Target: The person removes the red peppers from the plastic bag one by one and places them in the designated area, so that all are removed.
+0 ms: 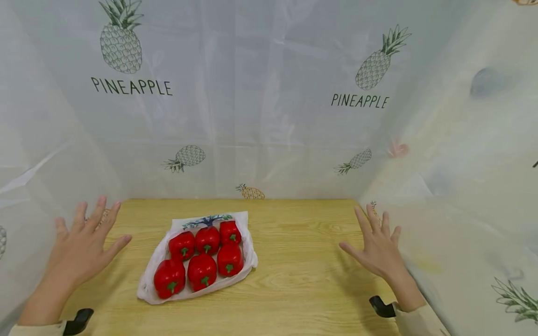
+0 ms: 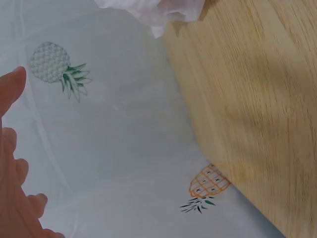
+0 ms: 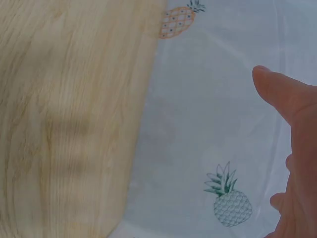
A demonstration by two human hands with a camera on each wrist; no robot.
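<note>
Fingers (image 1: 97, 213) on both hands are spread apart and hold nothing in the head view: the left hand (image 1: 80, 254) is left of the peppers, the right hand (image 1: 380, 249) well apart on the far side. Pale sleeves (image 1: 420, 322) are cut off by the bottom edge, each beside a black band (image 1: 381, 306). Six glossy, lobed red peppers (image 1: 202, 269) with green stems sit in a crumpled white wrapping (image 1: 250, 254), partly covering its blue tree print (image 1: 208, 221). Under it lies a wood-grain tabletop (image 1: 302, 261), enclosed by creased, translucent sheeting (image 1: 252, 102) printed with pineapples; blurred shapes (image 1: 487, 82) through the right side cannot be identified.

From the left wrist, that hand is cropped at the left edge, thumb apart; a wrinkled white corner pokes in on top.

From the right wrist, thumb and partly hidden fingers enter at right, beside sheeting and straight wood grain.
</note>
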